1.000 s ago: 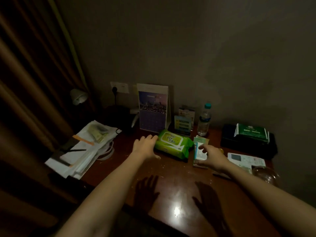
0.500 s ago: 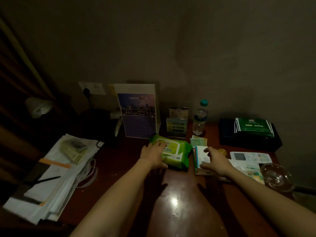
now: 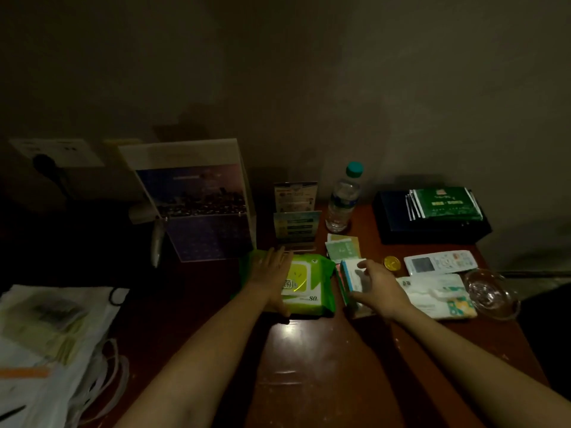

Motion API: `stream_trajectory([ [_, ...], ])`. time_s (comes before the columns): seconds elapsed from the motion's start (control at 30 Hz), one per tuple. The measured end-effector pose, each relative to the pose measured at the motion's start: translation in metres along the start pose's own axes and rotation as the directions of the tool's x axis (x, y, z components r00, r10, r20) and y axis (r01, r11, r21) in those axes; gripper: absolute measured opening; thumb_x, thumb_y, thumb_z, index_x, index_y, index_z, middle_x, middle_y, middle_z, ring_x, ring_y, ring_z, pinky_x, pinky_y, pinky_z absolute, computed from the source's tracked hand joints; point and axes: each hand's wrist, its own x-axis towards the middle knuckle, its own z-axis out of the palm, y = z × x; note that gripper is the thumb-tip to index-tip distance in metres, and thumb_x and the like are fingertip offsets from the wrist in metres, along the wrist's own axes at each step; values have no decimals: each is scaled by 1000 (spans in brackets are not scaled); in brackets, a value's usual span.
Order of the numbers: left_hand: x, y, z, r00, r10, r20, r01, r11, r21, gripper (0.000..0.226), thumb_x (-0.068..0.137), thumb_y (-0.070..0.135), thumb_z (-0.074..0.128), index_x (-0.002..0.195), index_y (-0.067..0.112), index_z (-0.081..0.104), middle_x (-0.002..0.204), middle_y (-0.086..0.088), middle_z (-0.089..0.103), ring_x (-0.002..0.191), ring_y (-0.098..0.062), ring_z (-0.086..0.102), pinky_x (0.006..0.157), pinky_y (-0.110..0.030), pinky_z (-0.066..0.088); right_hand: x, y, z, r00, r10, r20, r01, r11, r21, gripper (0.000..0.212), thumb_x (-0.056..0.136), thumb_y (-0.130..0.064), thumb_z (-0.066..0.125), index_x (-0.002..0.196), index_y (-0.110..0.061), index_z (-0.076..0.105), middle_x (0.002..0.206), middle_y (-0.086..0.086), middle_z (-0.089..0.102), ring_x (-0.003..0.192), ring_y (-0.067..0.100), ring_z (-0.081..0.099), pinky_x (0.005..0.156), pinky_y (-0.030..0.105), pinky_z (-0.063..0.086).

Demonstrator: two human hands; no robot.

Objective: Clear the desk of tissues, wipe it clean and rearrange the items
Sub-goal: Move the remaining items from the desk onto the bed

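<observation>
The left hand [image 3: 272, 273] lies flat, fingers straight, on the wipes pack [image 3: 309, 287] at the middle of the desk [image 3: 315, 366] while the right hand [image 3: 381, 290] pinches the box [image 3: 350, 274] just beside it, so a hasty push toward the wall [image 3: 309, 88] could topple the bottle [image 3: 341, 200] or the card stand [image 3: 295, 225] behind them.

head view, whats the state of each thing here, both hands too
green plastic wet-wipe pack, lying flat, flap down, left hand resting flat on it
small white cardboard box, on the desk, gripped by right hand
clear plastic water bottle, upright, capped
white remote control, lying face up
clear glass dish, upright, looks empty
black plug, in the white wall socket
</observation>
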Motion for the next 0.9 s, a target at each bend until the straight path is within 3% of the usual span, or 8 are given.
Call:
stream_trajectory([
  [0.13,7,-15,7,995,36,-90,-38,999,-18,119,60,60,80,150,21,12,148,-7,29,137,-26,27,115,-45,17,12,-15,10,1000,-21,-17,21,1000,-11,65,75,-29,79,129,-13,48,127,10,55,112,26,54,88,39,49],
  [0.2,8,-18,8,991,51,-123,-57,997,-47,112,60,61,79,147,22,20,140,-5,36,131,-26,34,114,-44,21,13,-23,13,1000,-17,-13,17,1000,-18,65,76,-31,78,131,-15,47,126,9,54,113,25,52,89,39,49],
  [0.43,-2,-26,8,985,59,-159,-65,997,-33,101,67,61,75,145,21,25,136,-9,42,127,-29,41,113,-44,23,26,-54,1,993,-115,-17,115,993,-35,68,75,-30,78,134,-16,45,133,7,52,120,24,49,93,43,48],
  [0.6,-16,-24,4,984,59,-165,-61,998,-5,102,70,73,65,146,18,25,135,-13,43,124,-31,44,108,-43,27,28,-77,-6,980,-195,-35,193,980,-52,64,75,-29,78,131,-19,46,130,6,54,117,23,52,91,40,48],
  [0.8,-35,-40,10,988,-59,-141,53,997,-50,103,70,79,58,146,19,23,138,-13,41,123,-32,43,104,-45,31,33,-92,-16,953,-299,-51,296,954,-54,51,75,-30,77,117,-16,53,117,3,58,108,20,54,79,28,43],
  [0.9,-35,-50,10,985,-128,-113,123,991,-55,100,72,75,60,146,19,23,138,-12,41,125,-31,42,105,-45,30,35,-95,-16,935,-347,-65,337,932,-132,55,76,-36,76,121,-16,51,119,5,55,110,22,51,83,32,46],
])
